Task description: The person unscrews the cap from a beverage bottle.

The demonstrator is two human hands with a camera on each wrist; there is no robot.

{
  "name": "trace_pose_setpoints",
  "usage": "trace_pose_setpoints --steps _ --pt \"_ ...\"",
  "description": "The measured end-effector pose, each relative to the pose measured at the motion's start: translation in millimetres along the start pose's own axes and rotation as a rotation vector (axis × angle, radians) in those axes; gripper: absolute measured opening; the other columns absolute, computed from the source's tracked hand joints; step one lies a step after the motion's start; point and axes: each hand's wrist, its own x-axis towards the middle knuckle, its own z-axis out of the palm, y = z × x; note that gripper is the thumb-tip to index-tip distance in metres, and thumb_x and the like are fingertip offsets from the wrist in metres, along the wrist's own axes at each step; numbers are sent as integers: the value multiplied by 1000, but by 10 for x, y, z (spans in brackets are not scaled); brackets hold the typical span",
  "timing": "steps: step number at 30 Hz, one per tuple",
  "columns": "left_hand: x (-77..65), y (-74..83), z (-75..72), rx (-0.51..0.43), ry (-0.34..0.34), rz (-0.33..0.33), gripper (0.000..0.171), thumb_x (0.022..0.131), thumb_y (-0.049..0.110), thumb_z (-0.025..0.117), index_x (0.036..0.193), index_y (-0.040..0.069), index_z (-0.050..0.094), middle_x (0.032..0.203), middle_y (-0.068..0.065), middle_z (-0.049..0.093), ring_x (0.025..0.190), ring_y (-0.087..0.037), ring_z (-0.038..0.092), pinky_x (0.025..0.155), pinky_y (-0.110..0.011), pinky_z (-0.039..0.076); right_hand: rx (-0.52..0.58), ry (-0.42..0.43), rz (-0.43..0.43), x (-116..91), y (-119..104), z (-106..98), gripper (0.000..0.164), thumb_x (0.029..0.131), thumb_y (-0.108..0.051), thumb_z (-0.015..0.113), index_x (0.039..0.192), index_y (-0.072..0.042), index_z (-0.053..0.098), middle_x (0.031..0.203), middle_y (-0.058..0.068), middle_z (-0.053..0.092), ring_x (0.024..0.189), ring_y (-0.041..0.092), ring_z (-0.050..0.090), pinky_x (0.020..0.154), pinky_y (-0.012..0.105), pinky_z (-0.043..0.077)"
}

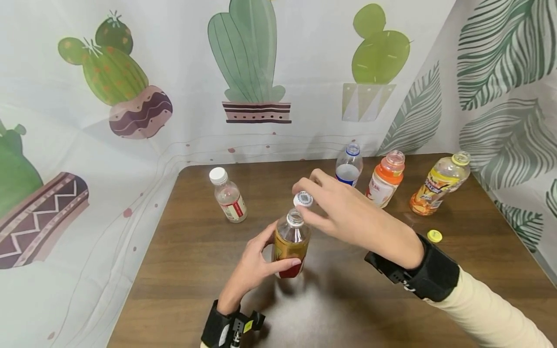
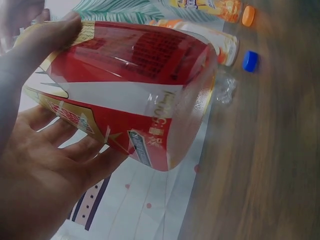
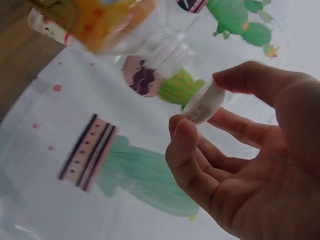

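Observation:
My left hand (image 1: 252, 263) grips a clear plastic bottle (image 1: 290, 250) with a gold and red label, thumb across the front and fingers round the far side. Its mouth is uncovered and points up. In the left wrist view the bottle (image 2: 130, 90) fills the middle, its base in sight. Just above the mouth, my right hand (image 1: 348, 208) pinches a white bottle cap (image 1: 303, 198) between thumb and fingers. The right wrist view shows the cap (image 3: 204, 104) apart from the bottle's threaded neck (image 3: 172, 52).
A small bottle with a white cap (image 1: 230, 200) stands at the left. Uncapped at the right are a blue-ringed bottle (image 1: 349, 169), an orange-necked bottle (image 1: 385, 180) and a yellow-labelled bottle (image 1: 437, 186). A yellow cap (image 1: 434, 236), an orange cap (image 2: 248, 16) and a blue cap (image 2: 250, 61) lie on the table.

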Motion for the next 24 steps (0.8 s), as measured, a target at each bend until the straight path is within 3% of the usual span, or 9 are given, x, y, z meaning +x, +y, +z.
trace_pose_setpoints --steps 7,14,24 --pt "-33 -48 -156 0 95 -16 77 77 31 86 142 38 47 121 9 66 106 -12 64 97 -37 51 43 5 87 16 293 314 24 96 -20 63 118 -10 60 102 3 55 75 14 54 66 27 48" --pt "-32 -12 -269 5 156 -21 74 76 28 87 140 35 48 123 8 65 106 -12 64 100 -43 50 -15 -64 109 7 639 904 24 93 -17 68 115 -7 61 95 7 54 73 15 55 62 28 50" --pt "-28 -15 -264 0 183 -50 77 75 27 88 141 33 47 126 7 64 109 -12 64 102 -44 49 -102 -204 166 -66 941 1683 26 89 -12 73 109 -2 60 97 13 60 86 27 62 69 39 56"
